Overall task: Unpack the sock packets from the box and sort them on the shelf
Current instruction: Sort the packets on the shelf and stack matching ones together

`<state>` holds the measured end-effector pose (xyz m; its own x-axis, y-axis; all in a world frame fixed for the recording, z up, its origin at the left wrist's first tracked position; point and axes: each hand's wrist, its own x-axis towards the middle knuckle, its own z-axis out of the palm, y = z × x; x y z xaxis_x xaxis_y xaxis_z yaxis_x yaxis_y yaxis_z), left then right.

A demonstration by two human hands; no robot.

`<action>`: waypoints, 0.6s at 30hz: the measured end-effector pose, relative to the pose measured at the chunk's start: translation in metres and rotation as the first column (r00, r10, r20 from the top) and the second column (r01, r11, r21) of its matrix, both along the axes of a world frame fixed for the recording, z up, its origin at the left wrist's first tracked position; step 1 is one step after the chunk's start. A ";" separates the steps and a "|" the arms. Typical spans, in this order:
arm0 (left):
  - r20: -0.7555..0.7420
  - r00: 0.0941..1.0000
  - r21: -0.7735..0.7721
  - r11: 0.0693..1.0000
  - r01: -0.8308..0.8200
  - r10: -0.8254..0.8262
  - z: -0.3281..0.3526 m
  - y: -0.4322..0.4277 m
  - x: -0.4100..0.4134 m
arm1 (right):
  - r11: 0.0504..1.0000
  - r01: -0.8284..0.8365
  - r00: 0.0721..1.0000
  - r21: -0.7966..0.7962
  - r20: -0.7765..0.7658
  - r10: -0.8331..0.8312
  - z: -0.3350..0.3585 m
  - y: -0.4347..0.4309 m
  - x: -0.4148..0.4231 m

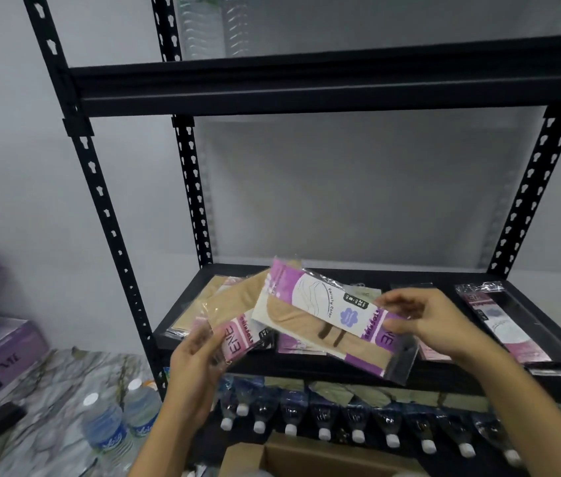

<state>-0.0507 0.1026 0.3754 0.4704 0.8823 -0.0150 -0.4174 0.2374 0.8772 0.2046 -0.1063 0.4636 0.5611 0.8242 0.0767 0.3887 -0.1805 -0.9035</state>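
Brown cardboard box at six. Left hand grips a pink-labelled beige sock packet; right hand pinches a purple-labelled sock packet (slick film) over the black metal shelf at twelve; it could slip onto the wrong pile.

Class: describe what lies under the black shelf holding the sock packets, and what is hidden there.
Under the shelf lies a row of plastic bottles, white caps toward the camera. The shelf's front edge covers their far ends and anything behind them.
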 end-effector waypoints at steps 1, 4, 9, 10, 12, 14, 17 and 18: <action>-0.018 1.000 0.023 1.000 0.008 -0.008 0.001 0.000 0.000 | 0.999 -0.017 0.999 -0.041 0.046 0.019 0.006 0.001 0.003; -0.113 0.993 0.112 0.993 0.037 -0.025 0.005 -0.003 -0.001 | 0.989 -0.035 0.979 -0.143 0.195 0.063 0.022 0.004 0.010; -0.206 0.979 0.212 0.976 0.055 -0.010 0.010 -0.007 -0.003 | 0.969 -0.029 0.922 -0.247 0.368 0.121 0.039 0.001 0.017; -0.209 0.978 0.216 0.975 0.051 -0.005 0.010 -0.007 -0.004 | 0.967 -0.028 0.919 -0.251 0.375 0.124 0.040 0.000 0.017; -0.212 0.977 0.212 0.976 0.040 0.006 0.009 -0.007 -0.005 | 0.966 -0.042 0.922 -0.255 0.362 0.136 0.040 -0.004 0.017; -0.226 0.974 0.205 0.978 0.033 0.015 0.007 -0.008 -0.006 | 0.974 -0.063 0.934 -0.219 0.330 0.134 0.039 -0.007 0.015; -0.241 0.971 0.188 0.982 0.031 0.015 0.003 -0.010 -0.008 | 0.996 -0.063 0.974 -0.058 0.213 0.074 0.038 -0.009 0.010; -0.241 0.970 0.179 0.983 0.029 0.015 0.002 -0.011 -0.008 | 0.998 -0.059 0.984 0.003 0.172 0.057 0.038 -0.009 0.008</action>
<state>-0.0589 0.0914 0.3778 0.4784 0.8776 0.0300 -0.1875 0.0687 0.9799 0.2123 -0.1158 0.5014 0.4904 0.8540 0.1738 0.5474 -0.1466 -0.8239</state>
